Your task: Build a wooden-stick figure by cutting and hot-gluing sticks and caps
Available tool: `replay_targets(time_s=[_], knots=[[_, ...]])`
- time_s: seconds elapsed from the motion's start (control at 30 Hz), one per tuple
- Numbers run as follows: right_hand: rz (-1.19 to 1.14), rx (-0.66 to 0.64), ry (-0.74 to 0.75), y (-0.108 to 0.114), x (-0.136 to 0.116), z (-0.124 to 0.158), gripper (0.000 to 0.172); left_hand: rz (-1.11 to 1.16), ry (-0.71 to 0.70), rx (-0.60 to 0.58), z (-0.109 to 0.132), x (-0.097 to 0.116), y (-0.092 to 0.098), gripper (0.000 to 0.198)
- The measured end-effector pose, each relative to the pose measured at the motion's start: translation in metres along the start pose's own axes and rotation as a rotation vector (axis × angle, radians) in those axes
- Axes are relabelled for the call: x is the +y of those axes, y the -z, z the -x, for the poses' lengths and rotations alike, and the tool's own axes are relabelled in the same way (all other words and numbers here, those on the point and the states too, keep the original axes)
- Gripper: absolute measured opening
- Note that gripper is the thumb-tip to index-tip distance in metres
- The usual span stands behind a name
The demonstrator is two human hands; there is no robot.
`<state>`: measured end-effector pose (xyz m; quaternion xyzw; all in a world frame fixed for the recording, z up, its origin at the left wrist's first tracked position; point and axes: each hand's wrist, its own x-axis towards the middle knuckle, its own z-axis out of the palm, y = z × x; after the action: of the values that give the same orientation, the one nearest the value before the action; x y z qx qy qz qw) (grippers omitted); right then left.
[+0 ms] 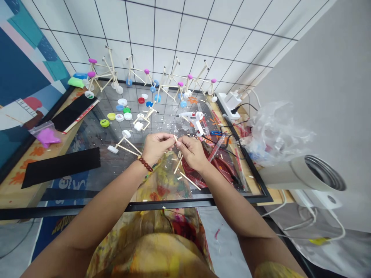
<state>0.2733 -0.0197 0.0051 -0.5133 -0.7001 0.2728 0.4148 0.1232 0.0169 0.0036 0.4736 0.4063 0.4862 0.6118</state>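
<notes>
Above the glass tabletop, my left hand (157, 147) and my right hand (191, 151) meet, fingertips pinching a small wooden stick (175, 138) between them. Beads circle the left wrist. Beneath the right hand lie a loose wooden stick (178, 164) and short offcuts. Left of my left hand rests a stick frame (129, 146) with white bottle caps at its ends. Just beyond the hands stands another small stick frame (148, 116) with caps. A white glue gun (194, 120) lies behind my right hand, its tip pointing left.
Several stick models (107, 73) with caps and pink knobs line the tiled wall. Loose bottle caps (119, 117) are scattered left of centre. Black strips (62, 166) lie at left. On the right are a power strip (232, 103), cables, plastic bags (275, 131) and a beige cylinder (301, 173).
</notes>
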Motion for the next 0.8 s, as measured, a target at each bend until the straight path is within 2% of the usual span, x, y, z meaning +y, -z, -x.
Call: replay_targets(time_s=[0.13, 0.27, 0.43, 0.57, 0.67, 0.73, 0.8], knots=[[-0.548, -0.178, -0.174, 0.003, 0.001, -0.004, 0.048, 0.004, -0.025, -0.031, -0.002, 0.001, 0.002, 0.012], [-0.765, -0.183, -0.203, 0.008, -0.001, -0.006, 0.05, 0.001, -0.016, 0.022, -0.003, 0.001, 0.003, 0.016], [-0.736, -0.168, -0.225, 0.008, -0.001, -0.007, 0.046, -0.02, -0.02, -0.047, -0.002, 0.001, 0.003, 0.02], [-0.68, -0.165, -0.236, 0.004, 0.005, -0.01, 0.038, 0.086, -0.061, -0.082, 0.0, 0.003, 0.003, 0.023], [-0.609, -0.138, -0.21, 0.002, 0.01, -0.011, 0.037, 0.099, -0.012, -0.161, 0.001, 0.004, 0.002, 0.029], [-0.519, -0.112, -0.176, 0.002, 0.011, -0.009, 0.038, 0.049, -0.004, -0.158, 0.0, 0.002, 0.001, 0.026], [-0.334, -0.051, -0.122, 0.002, 0.01, -0.007, 0.037, -0.014, -0.013, -0.102, 0.0, -0.001, 0.001, 0.022]])
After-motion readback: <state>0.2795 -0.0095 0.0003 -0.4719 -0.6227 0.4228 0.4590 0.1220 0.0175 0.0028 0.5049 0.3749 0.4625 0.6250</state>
